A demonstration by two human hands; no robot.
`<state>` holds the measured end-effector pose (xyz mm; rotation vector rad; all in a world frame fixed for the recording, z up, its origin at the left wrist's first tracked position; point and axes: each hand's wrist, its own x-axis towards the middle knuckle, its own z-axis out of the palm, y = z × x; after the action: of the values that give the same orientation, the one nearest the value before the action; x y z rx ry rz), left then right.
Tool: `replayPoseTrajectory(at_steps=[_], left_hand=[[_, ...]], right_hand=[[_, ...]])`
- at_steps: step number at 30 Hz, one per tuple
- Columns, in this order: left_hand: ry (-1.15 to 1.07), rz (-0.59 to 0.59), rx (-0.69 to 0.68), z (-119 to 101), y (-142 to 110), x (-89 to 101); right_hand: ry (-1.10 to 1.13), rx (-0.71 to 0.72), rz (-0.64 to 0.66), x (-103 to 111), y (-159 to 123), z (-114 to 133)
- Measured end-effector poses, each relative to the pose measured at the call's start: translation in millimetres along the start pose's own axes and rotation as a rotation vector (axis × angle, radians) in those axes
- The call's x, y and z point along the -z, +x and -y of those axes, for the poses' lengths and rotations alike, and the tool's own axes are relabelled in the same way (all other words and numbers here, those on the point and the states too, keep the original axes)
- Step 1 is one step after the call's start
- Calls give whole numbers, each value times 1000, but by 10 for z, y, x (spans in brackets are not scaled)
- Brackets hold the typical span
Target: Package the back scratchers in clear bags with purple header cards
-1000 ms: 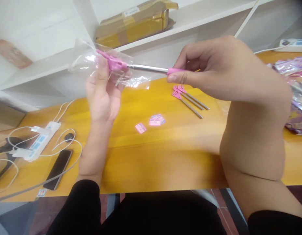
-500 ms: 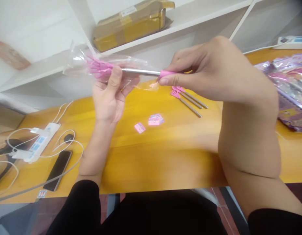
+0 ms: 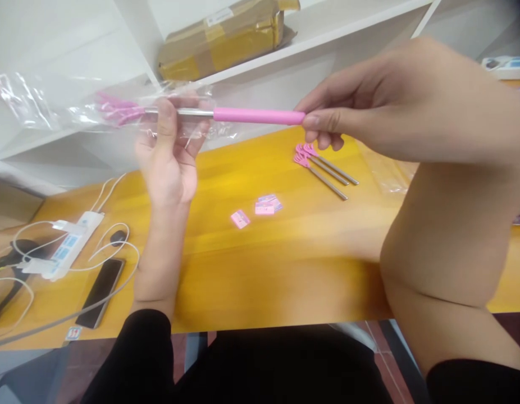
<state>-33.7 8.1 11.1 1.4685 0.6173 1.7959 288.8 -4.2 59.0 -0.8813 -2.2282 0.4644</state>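
A back scratcher (image 3: pixel 255 115) with a pink hand-shaped head, metal shaft and pink handle is held level above the table. Its head and part of the shaft lie inside a clear plastic bag (image 3: pixel 28 104); the handle shows bare. My left hand (image 3: pixel 169 151) is closed around the bag and the shaft, thumb across the front. At the handle's far end, my right hand (image 3: pixel 348 109) pinches the tip between thumb and fingers. On the table below lie three metal rods with pink hand-shaped heads (image 3: pixel 327 168) and a few small pink cards (image 3: pixel 264 208).
A white power strip (image 3: pixel 72 244) with cables and a black phone (image 3: pixel 100 293) are on the left of the table. Behind, a taped parcel (image 3: pixel 222 42) sits on a white shelf. Clear plastic (image 3: pixel 390 174) lies near my right forearm.
The back scratcher and its bag have moved left with my left hand. My right hand has shifted right to the handle's end, leaving the pink handle exposed.
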Motion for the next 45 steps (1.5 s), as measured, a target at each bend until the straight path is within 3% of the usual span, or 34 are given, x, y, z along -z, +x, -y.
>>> replayPoseTrajectory(at_steps=[5, 13, 24, 34, 41, 45], left_hand=[[28, -67, 2, -2, -10, -74], [10, -57, 34, -73, 0, -42], [83, -53, 117, 160, -208, -288], [84, -67, 187, 177, -232, -295], [84, -43, 139, 118, -195, -259], [102, -45, 150, 101, -183, -227]], right_hand=[[-24, 18, -46, -32, 14, 39], [178, 10, -94, -168, 35, 113], [289, -21, -119, -504, 207, 139], [284, 31, -177, -558, 213, 98], [398, 30, -133, -533, 193, 145], [382, 70, -178, -522, 199, 109]])
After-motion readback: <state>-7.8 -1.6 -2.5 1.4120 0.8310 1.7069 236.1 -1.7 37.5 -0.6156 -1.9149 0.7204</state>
